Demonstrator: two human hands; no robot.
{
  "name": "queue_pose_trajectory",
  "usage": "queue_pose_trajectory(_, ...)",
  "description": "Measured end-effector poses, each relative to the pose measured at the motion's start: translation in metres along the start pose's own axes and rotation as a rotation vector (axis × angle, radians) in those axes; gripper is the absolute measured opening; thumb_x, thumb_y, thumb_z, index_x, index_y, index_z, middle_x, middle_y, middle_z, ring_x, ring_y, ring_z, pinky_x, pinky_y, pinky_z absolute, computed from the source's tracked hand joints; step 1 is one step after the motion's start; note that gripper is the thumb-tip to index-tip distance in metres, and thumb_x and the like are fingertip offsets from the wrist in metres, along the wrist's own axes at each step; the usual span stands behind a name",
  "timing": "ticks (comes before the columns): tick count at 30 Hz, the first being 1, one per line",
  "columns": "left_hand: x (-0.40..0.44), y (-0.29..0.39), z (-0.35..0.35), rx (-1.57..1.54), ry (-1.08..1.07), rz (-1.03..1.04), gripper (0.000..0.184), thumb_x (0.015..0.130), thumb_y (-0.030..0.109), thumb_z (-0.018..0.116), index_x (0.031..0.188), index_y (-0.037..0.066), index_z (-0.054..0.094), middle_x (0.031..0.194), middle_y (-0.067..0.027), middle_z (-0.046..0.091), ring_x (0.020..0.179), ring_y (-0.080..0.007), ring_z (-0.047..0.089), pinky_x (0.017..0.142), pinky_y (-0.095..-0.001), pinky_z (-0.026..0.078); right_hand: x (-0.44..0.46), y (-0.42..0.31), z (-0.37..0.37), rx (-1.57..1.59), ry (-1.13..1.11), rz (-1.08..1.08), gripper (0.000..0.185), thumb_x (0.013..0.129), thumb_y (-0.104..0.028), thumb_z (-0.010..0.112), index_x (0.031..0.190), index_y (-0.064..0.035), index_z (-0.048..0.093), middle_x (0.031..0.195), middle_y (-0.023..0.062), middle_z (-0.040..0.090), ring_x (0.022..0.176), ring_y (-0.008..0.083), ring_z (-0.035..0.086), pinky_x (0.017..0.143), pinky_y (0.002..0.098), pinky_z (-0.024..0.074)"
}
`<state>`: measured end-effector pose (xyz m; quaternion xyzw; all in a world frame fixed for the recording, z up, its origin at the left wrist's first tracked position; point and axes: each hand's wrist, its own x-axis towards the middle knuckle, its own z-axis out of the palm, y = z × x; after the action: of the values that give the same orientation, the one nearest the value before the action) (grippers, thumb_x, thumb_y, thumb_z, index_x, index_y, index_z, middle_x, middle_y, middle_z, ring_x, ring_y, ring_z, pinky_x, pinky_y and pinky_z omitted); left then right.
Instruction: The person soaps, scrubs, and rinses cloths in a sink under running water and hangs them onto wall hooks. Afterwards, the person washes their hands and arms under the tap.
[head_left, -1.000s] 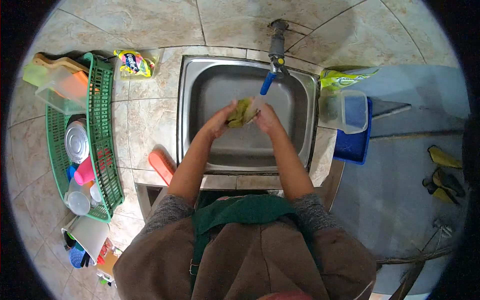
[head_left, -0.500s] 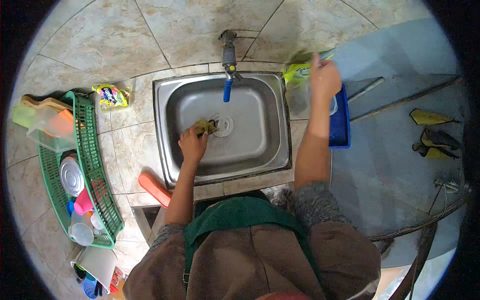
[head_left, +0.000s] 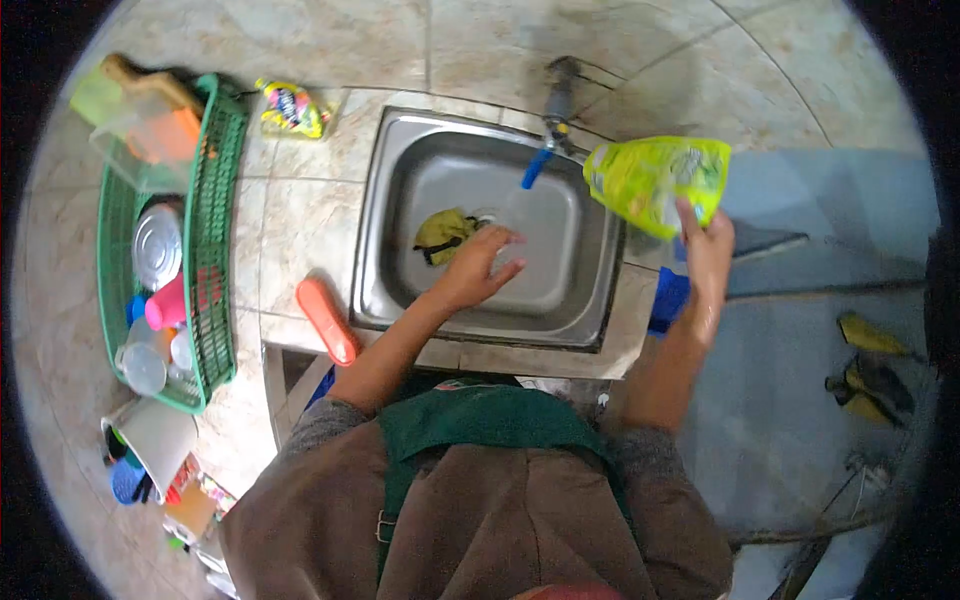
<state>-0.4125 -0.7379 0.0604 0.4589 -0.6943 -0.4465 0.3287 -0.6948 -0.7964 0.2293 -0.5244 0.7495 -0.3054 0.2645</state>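
Note:
My right hand (head_left: 708,245) grips a bright yellow-green refill pouch (head_left: 665,180) by its lower right corner, to the right of the tap. The pouch is tilted, its narrower end reaching over the sink's right rim. Over the steel sink (head_left: 560,225) hovers my left hand (head_left: 480,268), fingers apart and holding nothing. Just beyond it, a crumpled yellow-and-black cloth item (head_left: 443,232) lies on the sink floor, partly covering the drain. The tap (head_left: 558,105) has a blue spout end hanging over the basin.
At left stands a green basket (head_left: 208,250) of dishes. A yellow packet (head_left: 292,108) sits behind the sink's left corner, and an orange-red brush-shaped object (head_left: 327,322) lies at the front. Right of the sink are a blue tray (head_left: 668,300) and yellow-and-black items (head_left: 872,335).
My right hand has lifted the pouch from beside the sink and brought it toward the basin. My left hand has let go of the yellow-and-black cloth item. The view has shifted.

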Motion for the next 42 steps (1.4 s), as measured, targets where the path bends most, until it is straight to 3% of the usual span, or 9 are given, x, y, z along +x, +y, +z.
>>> queue_pose_trajectory(5,0.008,0.057,-0.047,-0.077,0.356,0.130,0.061,0.075,0.034,0.073,0.123,0.005,0.049,0.121,-0.0113,0.055,0.113,-0.0320,0.051,0.099,-0.0438,0.034,-0.043,-0.027,0.003,-0.301,-0.541,-0.540,0.022,0.085,-0.019,0.061,0.096,-0.0007,0.064,0.085,0.0132,0.066,0.076,0.0262,0.063,0.069,0.0356,0.0485)
queue_pose_trajectory(8,-0.006,0.046,-0.049,-0.177,0.047,0.233,0.051,0.078,0.029,0.071,0.120,0.006,0.054,0.114,-0.0127,0.061,0.107,-0.0298,0.056,0.094,-0.0400,0.040,-0.052,-0.036,0.044,-0.365,-0.719,-0.825,0.021,0.082,-0.021,0.063,0.089,-0.0014,0.065,0.084,0.0151,0.063,0.075,0.0332,0.061,0.067,0.0388,0.0482)
queue_pose_trajectory(10,-0.020,0.036,-0.049,-0.120,-0.218,-0.063,0.040,0.079,0.024,0.069,0.114,0.007,0.060,0.104,-0.0129,0.064,0.098,-0.0276,0.061,0.087,-0.0366,0.045,-0.059,-0.032,0.077,-0.497,-0.866,-0.841,0.024,0.083,-0.026,0.062,0.085,-0.0024,0.063,0.078,0.0141,0.060,0.074,0.0320,0.060,0.066,0.0397,0.0471)
queue_pose_trajectory(13,-0.053,0.021,-0.039,-0.108,-0.157,-0.148,0.024,0.081,0.017,0.066,0.104,0.008,0.066,0.094,-0.0133,0.067,0.086,-0.0250,0.066,0.077,-0.0324,0.050,-0.055,-0.038,0.092,-0.338,-0.914,-0.691,0.028,0.084,-0.031,0.060,0.082,-0.0024,0.062,0.077,0.0140,0.059,0.073,0.0317,0.059,0.064,0.0407,0.0457)
queue_pose_trajectory(17,-0.075,0.024,-0.029,-0.147,0.048,-0.139,0.019,0.082,0.016,0.066,0.096,0.003,0.068,0.092,-0.0144,0.068,0.078,-0.0234,0.067,0.068,-0.0305,0.052,-0.028,-0.081,0.099,-0.432,0.001,-0.644,0.039,0.087,-0.040,0.055,0.084,-0.0014,0.063,0.080,0.0180,0.063,0.076,0.0345,0.061,0.067,0.0444,0.0474)
queue_pose_trajectory(26,-0.082,0.031,-0.013,-0.040,-0.036,-0.014,0.026,0.074,0.008,0.067,0.099,0.007,0.068,0.100,-0.0133,0.067,0.092,-0.0274,0.066,0.080,-0.0344,0.051,0.001,-0.089,0.130,-0.830,-0.090,-0.387,0.045,0.092,-0.043,0.044,0.088,-0.0033,0.065,0.077,0.0181,0.065,0.070,0.0367,0.063,0.064,0.0477,0.0473)
queue_pose_trajectory(35,-0.070,0.048,0.030,-0.225,0.378,-0.250,0.055,0.070,-0.009,0.059,0.123,0.006,0.054,0.113,-0.0214,0.060,0.107,-0.0350,0.058,0.091,-0.0361,0.046,-0.126,0.056,0.149,0.294,-0.617,0.216,0.057,0.092,-0.048,0.048,0.123,-0.0005,0.050,0.120,0.0225,0.056,0.108,0.0302,0.056,0.094,0.0369,0.0401)
queue_pose_trajectory(37,-0.067,0.059,0.037,-0.389,0.141,-0.516,0.062,0.073,-0.005,0.057,0.132,0.003,0.043,0.125,-0.0243,0.052,0.118,-0.0367,0.049,0.098,-0.0371,0.040,-0.149,0.022,0.164,0.325,-0.584,0.256,0.054,0.093,-0.043,0.048,0.117,0.0040,0.052,0.110,0.0265,0.059,0.102,0.0305,0.059,0.089,0.0382,0.0428)
queue_pose_trajectory(42,-0.064,0.030,0.050,-0.264,0.108,-0.170,0.059,0.078,0.012,0.060,0.131,-0.002,0.040,0.141,-0.0243,0.033,0.129,-0.0361,0.037,0.103,-0.0388,0.035,-0.114,0.034,0.162,-0.142,-0.590,0.147,0.042,0.094,-0.034,0.047,0.110,0.0030,0.056,0.091,0.0233,0.064,0.086,0.0313,0.064,0.077,0.0404,0.0463)
